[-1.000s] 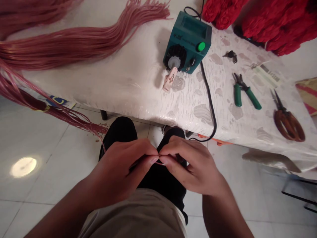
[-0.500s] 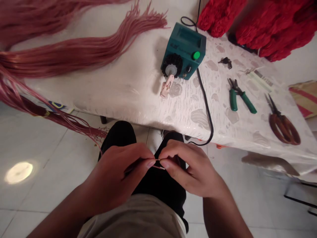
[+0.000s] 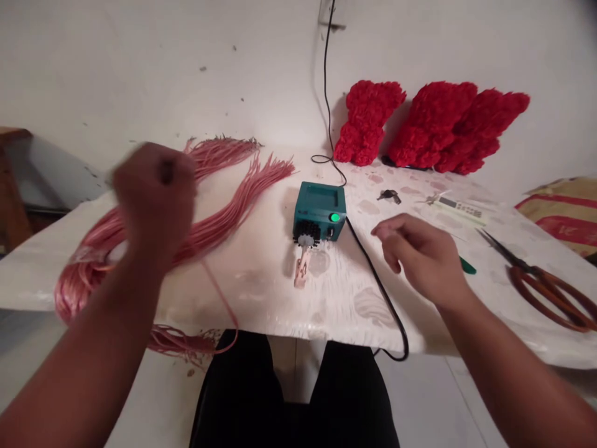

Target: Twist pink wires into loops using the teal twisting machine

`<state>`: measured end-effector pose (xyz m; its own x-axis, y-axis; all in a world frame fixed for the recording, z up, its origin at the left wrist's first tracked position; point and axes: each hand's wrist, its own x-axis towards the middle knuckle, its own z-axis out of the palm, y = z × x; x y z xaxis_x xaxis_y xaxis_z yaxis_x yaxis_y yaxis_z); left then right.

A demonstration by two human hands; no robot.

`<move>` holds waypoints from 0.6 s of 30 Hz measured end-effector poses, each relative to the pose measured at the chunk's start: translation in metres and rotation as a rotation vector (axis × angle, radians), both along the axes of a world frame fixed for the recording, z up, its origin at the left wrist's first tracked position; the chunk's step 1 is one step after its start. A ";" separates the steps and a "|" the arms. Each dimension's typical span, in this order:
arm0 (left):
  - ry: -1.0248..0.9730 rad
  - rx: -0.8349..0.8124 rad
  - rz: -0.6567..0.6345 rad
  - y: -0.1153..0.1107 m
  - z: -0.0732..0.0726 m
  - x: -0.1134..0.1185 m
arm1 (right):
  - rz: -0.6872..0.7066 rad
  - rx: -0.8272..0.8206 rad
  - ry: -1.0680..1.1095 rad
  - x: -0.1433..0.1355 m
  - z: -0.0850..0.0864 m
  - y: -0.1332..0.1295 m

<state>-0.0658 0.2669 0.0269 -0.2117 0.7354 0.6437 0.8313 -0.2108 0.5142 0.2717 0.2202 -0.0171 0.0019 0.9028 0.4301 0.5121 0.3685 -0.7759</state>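
Note:
My left hand (image 3: 156, 193) is raised over the bundle of long pink strands (image 3: 219, 221). It is curled like a fist and blurred; whatever is in it, if anything, is hidden. A loose pink strand (image 3: 226, 298) hangs in a curve over the table's front edge. My right hand (image 3: 420, 258) hovers over the right side of the table, its fingers loosely bent and apart, with nothing visible in them. Under it are the pliers, of which one green handle (image 3: 467, 266) shows. Between my hands stands a small green machine (image 3: 319, 208) with a pale clip (image 3: 301, 267) on its front.
Scissors (image 3: 545, 289) with brown handles lie at the right, near a pale calculator-like device (image 3: 459, 208) and keys (image 3: 389, 196). Red fluffy bunches (image 3: 368, 121) lean against the wall. A black cable (image 3: 377, 286) runs from the machine over the table edge.
My hands, earlier pinching a thin strand together over my lap, have parted. The left moved up over the pink bundle, the right up over the pliers. The view has tilted up.

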 end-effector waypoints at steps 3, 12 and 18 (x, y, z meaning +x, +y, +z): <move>0.097 -0.070 -0.188 0.032 -0.009 0.032 | -0.104 -0.027 0.148 0.008 -0.001 0.050; 0.128 -0.362 -0.606 0.054 -0.061 0.035 | -0.185 -0.034 0.042 0.014 -0.047 0.083; 0.098 -0.500 -0.797 0.050 -0.056 0.035 | -0.150 -0.200 0.052 0.009 -0.046 0.079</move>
